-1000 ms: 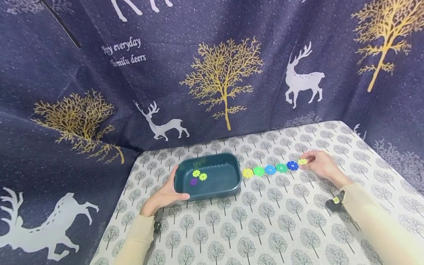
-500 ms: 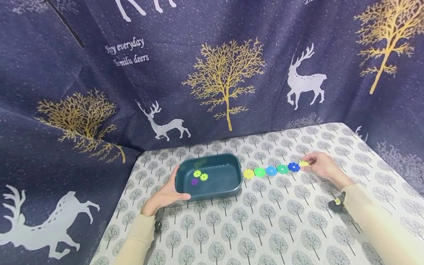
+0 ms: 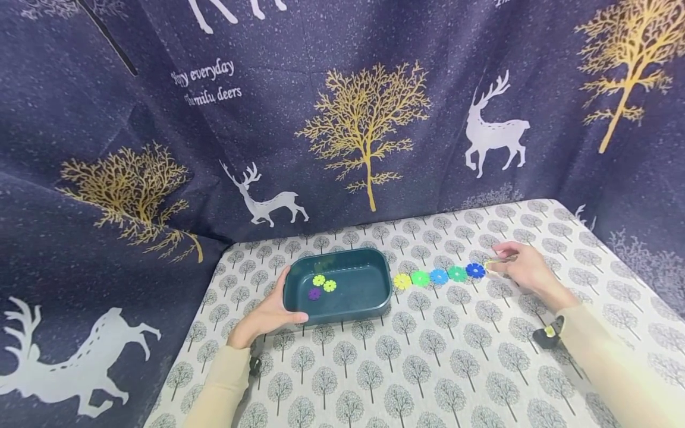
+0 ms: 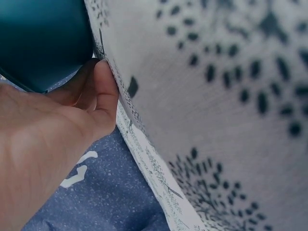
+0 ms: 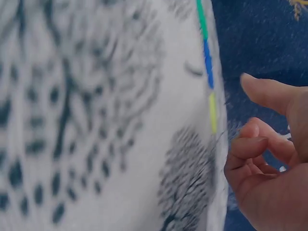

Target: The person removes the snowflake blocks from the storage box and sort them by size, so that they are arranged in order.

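Observation:
At the left end of a dark teal rectangular tub (image 3: 364, 303), my left hand (image 3: 272, 312) grips the wall, thumb along the front side. Inside lie two yellow-green snowflake discs (image 3: 329, 286) and a purple one (image 3: 314, 293). A row of flat snowflake discs runs right from the tub: yellow (image 3: 403, 281), green (image 3: 420, 278), light blue (image 3: 439, 276), teal-green (image 3: 457, 274), dark blue (image 3: 475, 270), then a yellow-green disc (image 5: 212, 113) at the end. Beside that last disc my right hand (image 3: 521, 270) hovers, thumb and fingertips parted, holding nothing.
A white cloth with printed trees (image 3: 417, 368) covers the table. Behind it hangs a dark blue curtain (image 3: 332, 142) with deer and golden trees, meeting the table's back and left edges. Small dark devices (image 3: 546, 337) are worn at the wrists.
My right hand has let go of the yellow-green disc at the row's right end and drawn slightly to the right. My left hand keeps its grip on the tub.

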Demonstrator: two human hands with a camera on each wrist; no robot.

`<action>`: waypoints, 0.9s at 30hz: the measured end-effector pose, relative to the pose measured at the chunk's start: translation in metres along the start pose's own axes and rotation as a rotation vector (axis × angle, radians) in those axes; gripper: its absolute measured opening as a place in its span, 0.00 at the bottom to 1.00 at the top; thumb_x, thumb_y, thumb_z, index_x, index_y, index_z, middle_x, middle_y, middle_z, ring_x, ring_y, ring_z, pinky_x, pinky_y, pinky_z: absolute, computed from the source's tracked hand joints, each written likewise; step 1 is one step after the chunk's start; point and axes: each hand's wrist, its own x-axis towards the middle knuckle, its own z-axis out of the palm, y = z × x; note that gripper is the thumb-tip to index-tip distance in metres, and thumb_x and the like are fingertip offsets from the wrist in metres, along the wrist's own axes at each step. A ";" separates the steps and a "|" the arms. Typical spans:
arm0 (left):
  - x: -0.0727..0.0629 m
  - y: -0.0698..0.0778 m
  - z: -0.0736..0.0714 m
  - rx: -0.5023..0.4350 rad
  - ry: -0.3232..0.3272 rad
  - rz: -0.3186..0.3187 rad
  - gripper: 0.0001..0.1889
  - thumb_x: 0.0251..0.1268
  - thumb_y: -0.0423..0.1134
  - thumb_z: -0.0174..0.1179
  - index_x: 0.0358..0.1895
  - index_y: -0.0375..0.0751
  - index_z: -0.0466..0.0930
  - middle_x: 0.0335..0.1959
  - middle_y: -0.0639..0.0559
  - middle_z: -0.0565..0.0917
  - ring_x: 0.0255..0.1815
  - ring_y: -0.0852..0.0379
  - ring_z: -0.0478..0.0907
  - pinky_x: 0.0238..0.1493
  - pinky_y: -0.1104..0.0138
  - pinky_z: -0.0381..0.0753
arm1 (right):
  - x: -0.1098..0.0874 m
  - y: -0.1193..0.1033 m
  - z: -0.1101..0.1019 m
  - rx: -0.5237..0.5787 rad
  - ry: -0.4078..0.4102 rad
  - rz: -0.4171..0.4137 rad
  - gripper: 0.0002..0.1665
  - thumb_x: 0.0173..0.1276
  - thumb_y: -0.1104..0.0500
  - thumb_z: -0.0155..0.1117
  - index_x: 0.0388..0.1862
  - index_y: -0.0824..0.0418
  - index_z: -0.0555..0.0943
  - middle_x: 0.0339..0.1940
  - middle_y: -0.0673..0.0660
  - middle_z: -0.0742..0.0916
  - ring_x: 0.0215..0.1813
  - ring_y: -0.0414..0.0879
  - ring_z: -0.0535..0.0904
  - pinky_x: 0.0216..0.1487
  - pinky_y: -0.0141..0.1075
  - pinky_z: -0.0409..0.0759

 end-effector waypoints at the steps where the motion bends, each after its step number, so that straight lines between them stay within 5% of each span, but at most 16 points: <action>1: 0.000 0.000 0.000 -0.001 -0.001 -0.003 0.78 0.55 0.45 0.83 0.90 0.50 0.21 0.91 0.28 0.44 0.90 0.24 0.47 0.86 0.27 0.48 | -0.002 -0.004 0.000 0.021 -0.001 0.012 0.42 0.71 0.51 0.77 0.76 0.70 0.74 0.65 0.74 0.83 0.38 0.36 0.82 0.34 0.35 0.83; 6: -0.001 0.000 -0.001 -0.004 0.002 -0.006 0.78 0.55 0.46 0.83 0.90 0.51 0.21 0.91 0.28 0.46 0.90 0.24 0.49 0.86 0.26 0.48 | -0.011 -0.029 0.006 0.047 0.050 -0.016 0.40 0.74 0.50 0.76 0.77 0.67 0.74 0.64 0.70 0.85 0.37 0.35 0.81 0.30 0.33 0.82; 11: -0.001 -0.001 -0.001 -0.012 0.003 0.001 0.78 0.53 0.47 0.84 0.90 0.50 0.22 0.91 0.28 0.49 0.90 0.24 0.50 0.87 0.28 0.48 | -0.014 -0.055 0.022 0.049 0.107 -0.086 0.35 0.73 0.51 0.77 0.72 0.66 0.80 0.53 0.63 0.89 0.41 0.30 0.80 0.39 0.27 0.83; 27: 0.001 -0.001 -0.001 -0.017 0.011 0.002 0.79 0.52 0.47 0.84 0.91 0.51 0.21 0.91 0.29 0.49 0.90 0.24 0.51 0.85 0.25 0.49 | -0.017 -0.144 0.074 0.184 -0.029 -0.230 0.25 0.71 0.58 0.78 0.62 0.67 0.85 0.44 0.58 0.90 0.41 0.38 0.83 0.43 0.26 0.84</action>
